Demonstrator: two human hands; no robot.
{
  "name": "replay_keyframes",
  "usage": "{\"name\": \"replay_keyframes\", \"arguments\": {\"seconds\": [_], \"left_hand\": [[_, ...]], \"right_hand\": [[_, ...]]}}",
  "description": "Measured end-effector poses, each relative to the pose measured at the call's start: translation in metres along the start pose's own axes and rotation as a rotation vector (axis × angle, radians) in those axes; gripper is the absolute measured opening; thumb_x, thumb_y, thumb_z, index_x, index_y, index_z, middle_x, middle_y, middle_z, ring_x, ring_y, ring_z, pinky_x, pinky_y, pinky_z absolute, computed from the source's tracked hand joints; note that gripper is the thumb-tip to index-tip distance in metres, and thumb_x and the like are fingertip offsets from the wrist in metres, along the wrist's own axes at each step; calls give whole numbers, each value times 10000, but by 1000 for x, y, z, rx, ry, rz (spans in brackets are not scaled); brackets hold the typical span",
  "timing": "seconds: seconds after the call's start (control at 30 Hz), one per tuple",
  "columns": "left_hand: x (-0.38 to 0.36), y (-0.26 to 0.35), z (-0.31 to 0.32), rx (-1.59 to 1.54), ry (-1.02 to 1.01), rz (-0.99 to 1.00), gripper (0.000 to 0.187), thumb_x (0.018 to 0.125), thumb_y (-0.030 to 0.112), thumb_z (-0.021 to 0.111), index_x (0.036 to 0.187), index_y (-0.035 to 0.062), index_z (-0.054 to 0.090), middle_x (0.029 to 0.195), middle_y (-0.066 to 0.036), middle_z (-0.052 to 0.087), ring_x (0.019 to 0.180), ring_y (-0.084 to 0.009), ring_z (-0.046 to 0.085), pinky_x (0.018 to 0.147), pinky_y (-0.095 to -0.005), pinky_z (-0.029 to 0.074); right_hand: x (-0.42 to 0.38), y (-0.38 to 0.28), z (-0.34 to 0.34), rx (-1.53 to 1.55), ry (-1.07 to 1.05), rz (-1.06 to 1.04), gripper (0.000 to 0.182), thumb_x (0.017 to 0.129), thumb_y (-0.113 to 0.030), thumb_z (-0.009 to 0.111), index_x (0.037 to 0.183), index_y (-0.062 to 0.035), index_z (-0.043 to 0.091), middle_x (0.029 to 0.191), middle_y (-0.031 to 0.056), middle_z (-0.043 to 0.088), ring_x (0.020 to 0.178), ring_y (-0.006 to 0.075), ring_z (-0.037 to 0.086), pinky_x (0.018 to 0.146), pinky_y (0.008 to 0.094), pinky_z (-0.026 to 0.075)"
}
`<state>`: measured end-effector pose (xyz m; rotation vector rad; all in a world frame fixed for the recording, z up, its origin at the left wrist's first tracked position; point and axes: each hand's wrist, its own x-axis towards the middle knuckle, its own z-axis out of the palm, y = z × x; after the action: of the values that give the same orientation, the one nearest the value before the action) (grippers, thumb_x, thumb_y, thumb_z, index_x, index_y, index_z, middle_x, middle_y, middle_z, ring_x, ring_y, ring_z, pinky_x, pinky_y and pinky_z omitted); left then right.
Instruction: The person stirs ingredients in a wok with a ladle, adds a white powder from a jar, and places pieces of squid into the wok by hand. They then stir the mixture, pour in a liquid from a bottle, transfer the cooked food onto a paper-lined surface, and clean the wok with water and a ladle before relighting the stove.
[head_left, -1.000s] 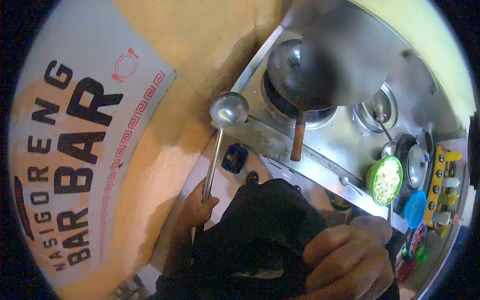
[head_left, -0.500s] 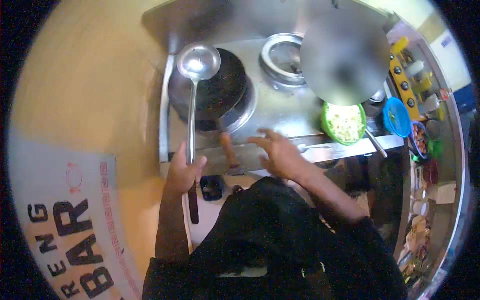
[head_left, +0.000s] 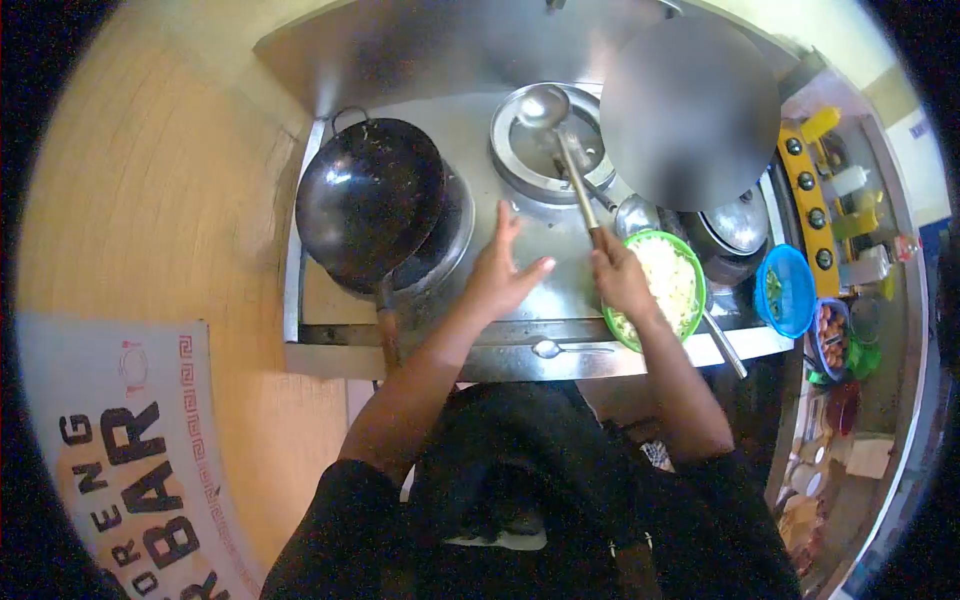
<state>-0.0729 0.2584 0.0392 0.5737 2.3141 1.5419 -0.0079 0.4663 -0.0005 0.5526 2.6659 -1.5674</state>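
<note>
My right hand is closed around the handle of a long metal ladle, whose bowl is over the ring-shaped burner at the back. Beneath that hand is a green basket of pale chopped vegetables. My left hand holds nothing; its fingers are spread above the steel stove top. To its left a black wok sits tilted on another burner, its wooden handle toward me.
A small spoon lies along the stove's front edge. At right are a lidded pot, a blue basket and a bowl of reddish pieces. Bottles line the far right. A printed banner hangs at left.
The ladle has passed from my left hand to my right and moved from over the wok to the back burner. My left hand has opened and moved right. The wok appears more tilted.
</note>
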Motion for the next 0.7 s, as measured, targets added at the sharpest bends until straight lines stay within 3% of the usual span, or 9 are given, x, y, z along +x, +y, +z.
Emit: {"name": "replay_keyframes", "arguments": {"seconds": [0.07, 0.23, 0.33, 0.4, 0.47, 0.53, 0.6, 0.67, 0.7], "left_hand": [[-22, -55, -24, 237, 197, 127, 993, 758, 302, 742, 1423, -86, 115, 1399, -306, 338, 1244, -378, 437, 1043, -381, 338], [-125, -133, -109, 468, 514, -141, 929, 735, 285, 748, 1392, -99, 217, 1344, -336, 369, 1242, -438, 399, 1058, -437, 308], [-174, -203, -134, 215, 455, -362, 806, 775, 271, 725, 1372, -60, 297, 1273, -282, 465, 1174, -386, 479, 989, -419, 394], [-182, -151, -135, -204, 271, -546, 683, 824, 252, 696, 1348, -17, 351, 1157, -199, 560, 1045, -292, 575, 885, -360, 476], [-184, -153, -134, -276, 213, -608, 636, 842, 247, 682, 1333, -5, 367, 1094, -162, 587, 981, -250, 597, 836, -331, 490], [-185, -156, -140, -344, 138, -675, 589, 859, 242, 669, 1318, 7, 384, 1030, -126, 614, 918, -208, 618, 787, -302, 505], [-184, -159, -149, -504, 5, -510, 652, 853, 246, 678, 1356, -4, 349, 985, -127, 636, 885, -194, 628, 782, -303, 496], [-187, -161, -155, -537, -16, -498, 697, 848, 253, 685, 1377, -15, 317, 993, -138, 636, 886, -197, 629, 780, -307, 496], [-191, -163, -158, -566, -30, -494, 743, 844, 260, 691, 1397, -26, 285, 1001, -149, 637, 887, -200, 629, 777, -312, 497]], "right_hand": [[15, -8, -22, -206, -24, 69, 538, 862, -190, 544, 1336, 19, 396, 1032, 320, 590, 980, 463, 580, 864, 460, 468], [40, -5, -17, -408, 89, -140, 585, 839, -167, 545, 1342, 45, 335, 993, 343, 587, 969, 462, 581, 864, 475, 466], [45, -35, -10, -485, 38, -27, 565, 831, -168, 546, 1300, 71, 340, 1010, 327, 594, 971, 444, 590, 862, 485, 465], [55, -37, -2, -644, -6, 86, 551, 821, -162, 538, 1276, 68, 328, 1006, 320, 601, 974, 434, 593, 865, 497, 460], [72, -25, 7, -721, 32, 31, 456, 824, -189, 550, 1207, 50, 487, 956, 294, 629, 863, 390, 646, 770, 449, 505], [82, -24, 12, -498, -255, 314, 306, 822, -178, 559, 1031, 46, 554, 790, 230, 641, 628, 292, 654, 528, 418, 506], [87, -11, 22, -552, -286, 75, 177, 840, -162, 550, 856, 14, 566, 646, 142, 588, 443, 187, 540, 364, 340, 398], [77, -30, 27, 215, -146, 558, 127, 883, -150, 523, 819, -41, 511, 579, 65, 505, 408, 133, 441, 340, 298, 326], [69, -37, 27, 209, -145, 559, 127, 883, -150, 523, 819, -41, 511, 579, 65, 505, 408, 133, 441, 340, 298, 326]]}}
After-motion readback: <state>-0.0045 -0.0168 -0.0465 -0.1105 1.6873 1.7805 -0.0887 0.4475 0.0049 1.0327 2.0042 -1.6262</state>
